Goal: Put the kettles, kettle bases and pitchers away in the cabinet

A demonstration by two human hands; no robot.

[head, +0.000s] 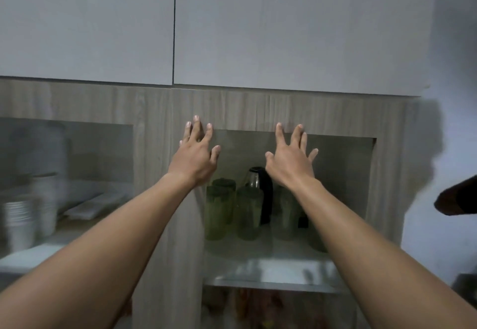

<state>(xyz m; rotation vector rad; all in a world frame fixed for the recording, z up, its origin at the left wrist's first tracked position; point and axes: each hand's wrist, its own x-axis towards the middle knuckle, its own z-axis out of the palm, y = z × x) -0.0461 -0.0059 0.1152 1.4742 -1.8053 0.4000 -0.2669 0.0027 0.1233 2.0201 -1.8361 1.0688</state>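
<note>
Both arms raised toward wood-grain cabinet (154,173), left hand (194,157) and right hand (290,162) empty with fingers spread, glass kettle (259,186) with black handle on right shelf, far behind green pitchers (249,212), stacked white dishes (18,215) in left compartment.

Single head-worn wide-angle view, facing a wood-grain cabinet (154,173) at close range (arm's reach), angled slightly upward; both forearms enter from the lower corners. No second view shares the scene.
</note>
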